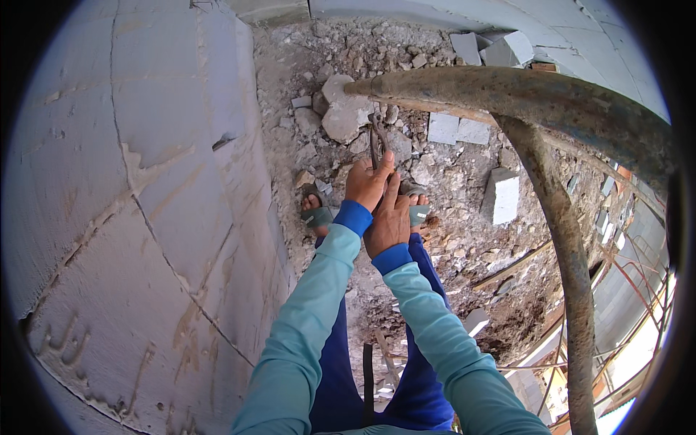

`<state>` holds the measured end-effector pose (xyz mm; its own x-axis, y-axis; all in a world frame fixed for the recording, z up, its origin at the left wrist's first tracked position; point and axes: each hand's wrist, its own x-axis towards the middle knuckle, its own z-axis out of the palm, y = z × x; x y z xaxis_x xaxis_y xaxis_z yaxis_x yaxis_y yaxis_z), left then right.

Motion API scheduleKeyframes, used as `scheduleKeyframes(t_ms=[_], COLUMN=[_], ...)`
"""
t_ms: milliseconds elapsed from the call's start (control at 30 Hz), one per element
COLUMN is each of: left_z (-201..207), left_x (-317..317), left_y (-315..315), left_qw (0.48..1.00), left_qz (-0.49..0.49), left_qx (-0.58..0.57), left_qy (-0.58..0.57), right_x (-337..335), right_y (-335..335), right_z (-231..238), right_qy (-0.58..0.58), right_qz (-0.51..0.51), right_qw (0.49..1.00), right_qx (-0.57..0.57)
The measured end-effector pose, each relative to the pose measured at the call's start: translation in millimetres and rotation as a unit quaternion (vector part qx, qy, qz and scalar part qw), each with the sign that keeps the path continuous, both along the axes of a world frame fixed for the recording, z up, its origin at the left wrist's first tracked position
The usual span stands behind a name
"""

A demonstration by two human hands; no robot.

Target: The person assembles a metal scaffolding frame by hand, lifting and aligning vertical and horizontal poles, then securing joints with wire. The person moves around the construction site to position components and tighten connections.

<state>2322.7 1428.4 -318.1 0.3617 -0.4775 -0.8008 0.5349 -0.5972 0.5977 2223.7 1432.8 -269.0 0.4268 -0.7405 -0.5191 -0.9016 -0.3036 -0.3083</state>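
Both my hands meet in front of me, above my feet. My left hand [367, 187] is closed around a dark metal hand tool that looks like a pair of pincers [375, 138], its slim arms pointing away from me. The left thumb lies along the tool. Close against it on the right is my right hand [389, 223], its index finger reaching forward beside the left thumb. The other right fingers curl under, and what they hold, if anything, is hidden. A small dark part shows between the hands.
A pale block wall [181, 181] rises close on my left. Thick rusty pipes [522, 90] cross at the upper right, one running down on the right. Rubble [464, 239], a large stone [344, 112] and broken white blocks [502, 196] cover the ground around my sandals [317, 217].
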Motion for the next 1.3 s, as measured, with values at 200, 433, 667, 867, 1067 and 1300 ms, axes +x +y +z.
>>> scheduleKeyframes(t_ms=[200, 433, 667, 867, 1067, 1300], left_z=[-7, -7, -31, -21, 11, 3], left_x=[-8, 8, 42, 75, 59, -1], left_y=[-7, 13, 0, 0, 13, 0], left_qw=[0.976, 0.967, 0.988, 0.952, 0.916, 0.916], left_qz=[-0.144, -0.143, 0.055, -0.053, -0.207, -0.214], left_qx=[0.084, 0.103, -0.067, 0.016, 0.035, 0.038], left_qy=[-0.142, -0.183, -0.125, -0.300, -0.342, -0.337], right_x=[-3, -15, -18, -45, -61, -62], right_y=[-9, -27, -39, -26, -24, -37], right_z=[-7, -33, -23, -26, -16, 1], right_qy=[-0.211, -0.270, -0.287, -0.270, -0.215, -0.286], right_qz=[-0.092, -0.183, -0.217, -0.297, -0.248, -0.328], right_qw=[0.965, 0.904, 0.853, 0.821, 0.878, 0.844], right_qx=[0.126, 0.277, 0.379, 0.406, 0.348, 0.313])
